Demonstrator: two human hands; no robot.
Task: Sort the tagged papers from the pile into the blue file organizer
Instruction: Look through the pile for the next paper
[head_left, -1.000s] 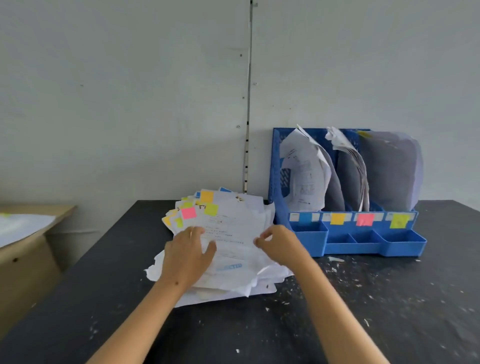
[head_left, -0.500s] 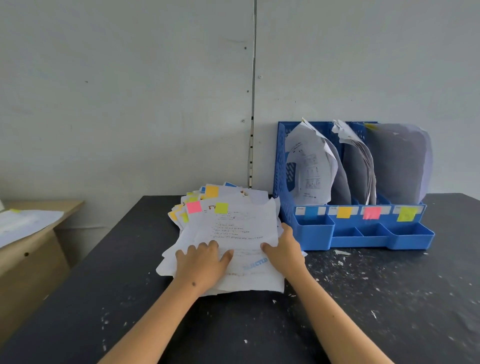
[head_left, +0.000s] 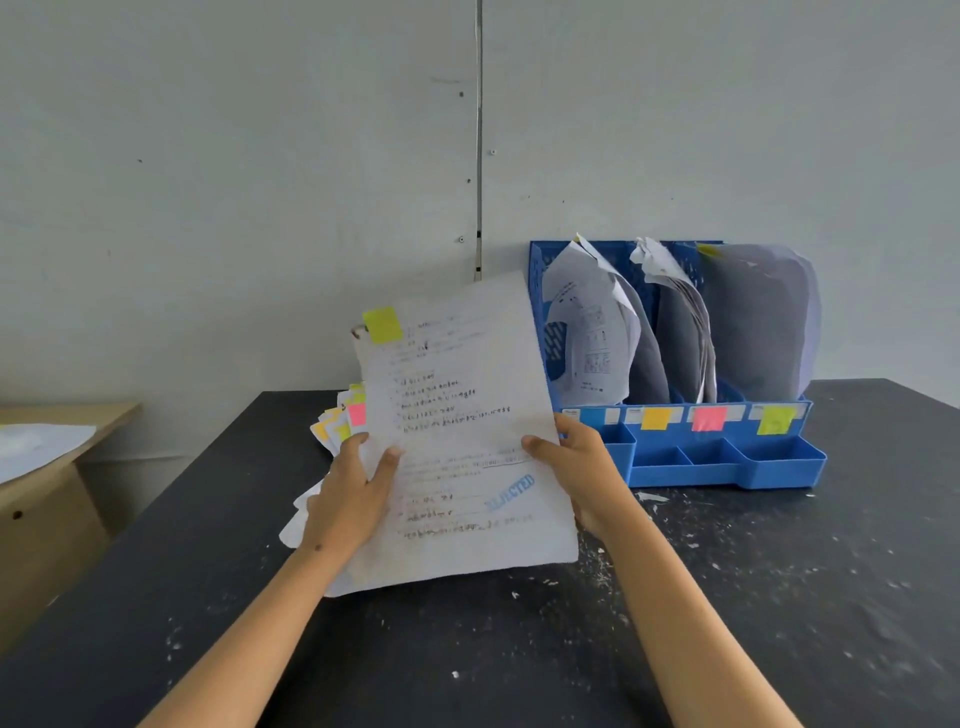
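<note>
I hold up a white sheet (head_left: 462, 415) with handwriting, a blue "REJECTED" stamp and a yellow-green tag (head_left: 383, 325) at its top left. My left hand (head_left: 350, 493) grips its left edge and my right hand (head_left: 582, 467) grips its right edge. Behind it the pile of tagged papers (head_left: 335, 426) lies on the black table, mostly hidden by the sheet. The blue file organizer (head_left: 727, 462) stands at the right against the wall, with papers in its slots and blue, orange, pink and yellow-green labels along its front.
The black table (head_left: 779, 597) is speckled with white scraps. A wooden desk (head_left: 47, 499) with white paper on it stands at the left. A grey wall rises right behind the organizer.
Both hands lay flat on the pile before. Now they have lifted the top yellow-green-tagged sheet up off the pile and tilted it toward me.
</note>
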